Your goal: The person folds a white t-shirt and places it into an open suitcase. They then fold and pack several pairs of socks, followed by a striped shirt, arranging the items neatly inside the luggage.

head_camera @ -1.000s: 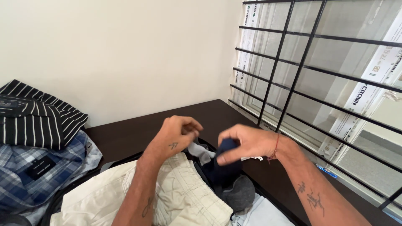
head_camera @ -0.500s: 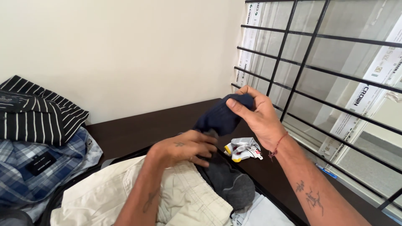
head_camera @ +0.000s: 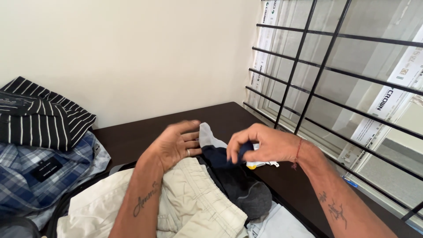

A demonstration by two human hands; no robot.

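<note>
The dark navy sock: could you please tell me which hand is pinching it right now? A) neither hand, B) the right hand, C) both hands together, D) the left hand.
B: the right hand has its fingertips closed on the dark navy sock, while the left hand is spread open beside it, palm toward the sock, gripping nothing, above the beige trousers.

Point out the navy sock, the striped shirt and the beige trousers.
navy sock (head_camera: pixel 220 159): head view, on the dark cloth just left of the right hand's fingertips.
striped shirt (head_camera: pixel 39 119): head view, on the middle of the folded top.
beige trousers (head_camera: pixel 194 198): head view, on the cloth beside the left forearm.
</note>
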